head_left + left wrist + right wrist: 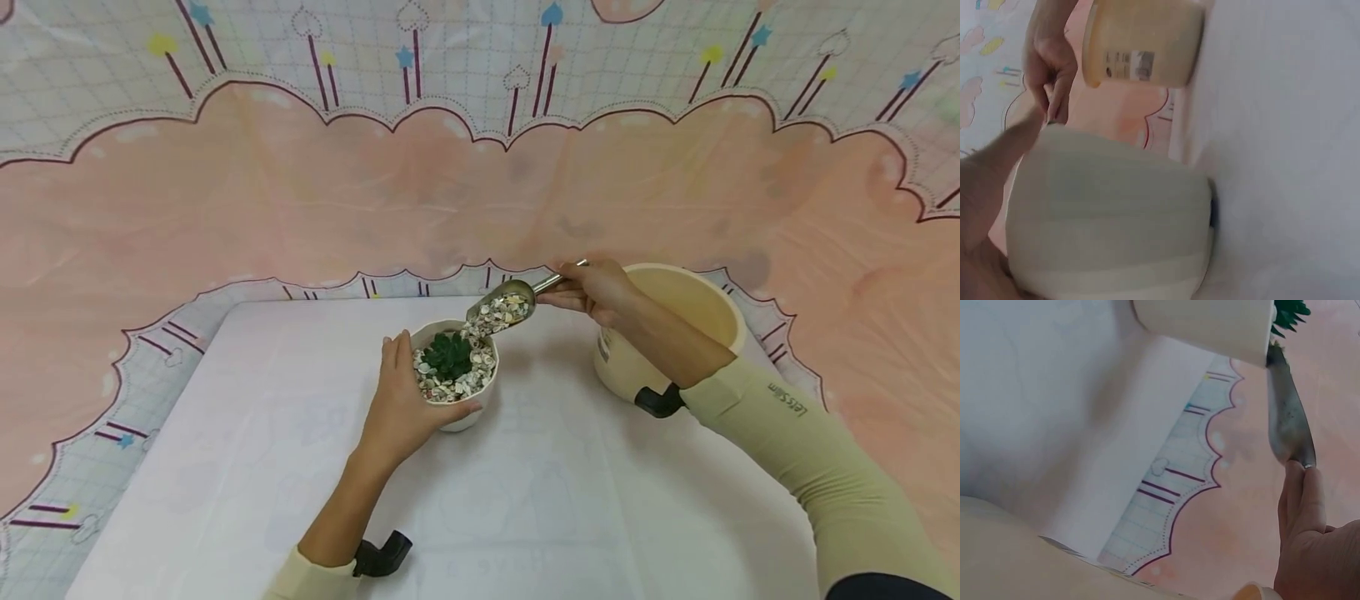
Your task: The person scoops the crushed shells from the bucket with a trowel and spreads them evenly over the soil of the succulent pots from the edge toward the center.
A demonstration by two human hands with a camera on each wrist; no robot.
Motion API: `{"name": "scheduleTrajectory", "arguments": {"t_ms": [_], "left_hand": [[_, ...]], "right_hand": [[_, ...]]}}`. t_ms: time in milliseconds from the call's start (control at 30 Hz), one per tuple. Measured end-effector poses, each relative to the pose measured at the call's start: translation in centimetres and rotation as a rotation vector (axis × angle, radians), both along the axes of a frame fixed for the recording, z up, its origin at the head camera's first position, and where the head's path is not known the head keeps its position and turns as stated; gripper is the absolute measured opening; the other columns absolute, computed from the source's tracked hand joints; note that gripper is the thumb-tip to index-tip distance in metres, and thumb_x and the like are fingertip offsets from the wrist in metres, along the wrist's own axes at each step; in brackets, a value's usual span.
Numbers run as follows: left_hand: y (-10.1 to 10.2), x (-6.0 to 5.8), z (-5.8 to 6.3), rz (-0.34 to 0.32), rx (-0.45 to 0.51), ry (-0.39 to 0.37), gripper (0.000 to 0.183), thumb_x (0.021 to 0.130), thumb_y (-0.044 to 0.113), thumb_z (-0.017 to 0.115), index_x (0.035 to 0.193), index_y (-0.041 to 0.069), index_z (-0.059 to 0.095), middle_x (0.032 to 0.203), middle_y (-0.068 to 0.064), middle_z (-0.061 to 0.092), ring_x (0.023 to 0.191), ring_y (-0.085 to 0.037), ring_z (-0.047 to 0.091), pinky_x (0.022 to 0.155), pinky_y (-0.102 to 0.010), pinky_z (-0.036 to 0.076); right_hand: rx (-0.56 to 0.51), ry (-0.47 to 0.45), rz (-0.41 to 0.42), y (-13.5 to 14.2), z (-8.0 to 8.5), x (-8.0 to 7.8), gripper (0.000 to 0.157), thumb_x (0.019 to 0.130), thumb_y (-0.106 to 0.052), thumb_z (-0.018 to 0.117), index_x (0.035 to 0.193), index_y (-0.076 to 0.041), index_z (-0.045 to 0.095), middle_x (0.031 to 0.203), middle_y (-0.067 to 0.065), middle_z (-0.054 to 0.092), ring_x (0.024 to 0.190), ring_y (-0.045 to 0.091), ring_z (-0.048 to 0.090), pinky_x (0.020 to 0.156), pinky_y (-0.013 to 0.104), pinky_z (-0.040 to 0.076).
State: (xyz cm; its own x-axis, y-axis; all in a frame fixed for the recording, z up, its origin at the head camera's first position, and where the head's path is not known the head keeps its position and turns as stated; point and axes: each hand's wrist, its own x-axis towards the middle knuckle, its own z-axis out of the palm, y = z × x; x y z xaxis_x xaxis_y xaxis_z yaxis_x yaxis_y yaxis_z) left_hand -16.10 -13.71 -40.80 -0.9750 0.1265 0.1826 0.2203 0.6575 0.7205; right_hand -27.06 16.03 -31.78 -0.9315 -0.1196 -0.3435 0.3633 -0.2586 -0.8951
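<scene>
A white flower pot (468, 408) stands on the white table, with a green succulent (447, 357) in it and pale pebbles (472, 379) around the plant. My left hand (397, 408) grips the pot's rim, its fingers on the far left side and the thumb along the near side. With my right hand (592, 292) I hold the handle of a metal scoop (525, 289) loaded with pebbles. The scoop tilts down to the left, its lip over the pot's right rim. In the right wrist view the underside of the scoop (1290, 419) shows, its tip at the pot's rim.
A cream bucket (622, 367) stands at the right of the white table (525, 517), partly behind my right forearm. A patterned pink cloth (360, 200) hangs behind the table. Black straps with mounts (382, 557) sit at both wrists.
</scene>
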Motion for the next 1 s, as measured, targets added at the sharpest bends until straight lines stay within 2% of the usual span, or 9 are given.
{"name": "scheduleTrajectory", "arguments": {"t_ms": [133, 333, 433, 567, 667, 767, 900, 1000], "left_hand": [[0.3, 0.0, -0.3, 0.036, -0.003, 0.005, 0.136, 0.072, 0.051, 0.095, 0.165, -0.006, 0.014, 0.168, -0.029, 0.016, 0.157, -0.047, 0.012, 0.117, -0.063, 0.033], [-0.9, -0.9, -0.5, -0.043, 0.005, -0.021, 0.132, 0.073, 0.047, 0.096, 0.165, -0.004, 0.016, 0.170, -0.027, 0.016, 0.157, -0.045, 0.013, 0.117, -0.064, 0.030], [-1.1, -1.0, -0.4, -0.074, 0.027, -0.032, 0.130, 0.074, 0.043, 0.096, 0.166, -0.003, 0.016, 0.171, -0.025, 0.015, 0.159, -0.042, 0.007, 0.118, -0.065, 0.028], [-0.4, -0.4, 0.0, -0.036, 0.037, -0.038, 0.134, 0.074, 0.045, 0.096, 0.165, -0.004, 0.013, 0.170, -0.027, 0.013, 0.159, -0.043, 0.002, 0.120, -0.063, 0.026], [0.1, -0.1, 0.1, 0.012, 0.026, -0.032, 0.135, 0.074, 0.049, 0.095, 0.165, -0.005, 0.012, 0.169, -0.029, 0.013, 0.158, -0.046, 0.006, 0.119, -0.062, 0.028], [0.1, -0.2, 0.1, 0.022, 0.029, -0.018, 0.133, 0.074, 0.048, 0.096, 0.165, -0.006, 0.014, 0.169, -0.030, 0.015, 0.157, -0.046, 0.011, 0.119, -0.062, 0.028], [-0.4, -0.8, 0.1, -0.021, 0.030, -0.001, 0.131, 0.073, 0.043, 0.097, 0.164, -0.007, 0.017, 0.168, -0.029, 0.019, 0.157, -0.045, 0.016, 0.119, -0.062, 0.028], [-0.6, -1.1, 0.3, -0.055, 0.032, -0.009, 0.129, 0.074, 0.040, 0.096, 0.164, -0.006, 0.016, 0.169, -0.029, 0.017, 0.157, -0.045, 0.013, 0.119, -0.064, 0.028]], "right_hand": [[-0.002, 0.009, 0.007, 0.1, 0.0, 0.0, 0.016, 0.112, -0.009, 0.051, 0.110, 0.004, 0.060, 0.084, 0.022, 0.075, 0.073, 0.030, 0.078, 0.077, 0.034, 0.061], [0.002, 0.019, 0.004, 0.1, -0.1, 0.0, 0.014, 0.111, -0.009, 0.053, 0.112, 0.004, 0.059, 0.086, 0.022, 0.076, 0.073, 0.030, 0.078, 0.078, 0.034, 0.061], [0.006, 0.018, -0.003, 0.1, -0.2, 0.0, 0.014, 0.111, -0.009, 0.053, 0.113, 0.005, 0.058, 0.085, 0.021, 0.076, 0.073, 0.029, 0.078, 0.077, 0.034, 0.061], [0.010, 0.018, -0.005, 0.1, -0.1, 0.0, 0.014, 0.111, -0.009, 0.052, 0.114, 0.004, 0.057, 0.085, 0.021, 0.076, 0.072, 0.029, 0.078, 0.077, 0.034, 0.062], [0.010, 0.023, -0.002, 0.1, -0.1, 0.0, 0.015, 0.112, -0.008, 0.051, 0.115, 0.005, 0.057, 0.086, 0.021, 0.076, 0.072, 0.029, 0.078, 0.076, 0.034, 0.062], [0.011, 0.030, 0.003, 0.0, 0.1, 0.0, 0.016, 0.112, -0.009, 0.050, 0.116, 0.005, 0.056, 0.086, 0.021, 0.076, 0.073, 0.029, 0.078, 0.077, 0.033, 0.061], [0.016, 0.035, 0.002, -0.1, 0.3, 0.0, 0.016, 0.112, -0.009, 0.050, 0.116, 0.005, 0.055, 0.086, 0.021, 0.075, 0.074, 0.028, 0.079, 0.077, 0.032, 0.061], [0.020, 0.033, -0.001, -0.1, 0.3, 0.0, 0.017, 0.112, -0.010, 0.051, 0.116, 0.006, 0.055, 0.087, 0.021, 0.075, 0.074, 0.028, 0.079, 0.078, 0.032, 0.061]]}}
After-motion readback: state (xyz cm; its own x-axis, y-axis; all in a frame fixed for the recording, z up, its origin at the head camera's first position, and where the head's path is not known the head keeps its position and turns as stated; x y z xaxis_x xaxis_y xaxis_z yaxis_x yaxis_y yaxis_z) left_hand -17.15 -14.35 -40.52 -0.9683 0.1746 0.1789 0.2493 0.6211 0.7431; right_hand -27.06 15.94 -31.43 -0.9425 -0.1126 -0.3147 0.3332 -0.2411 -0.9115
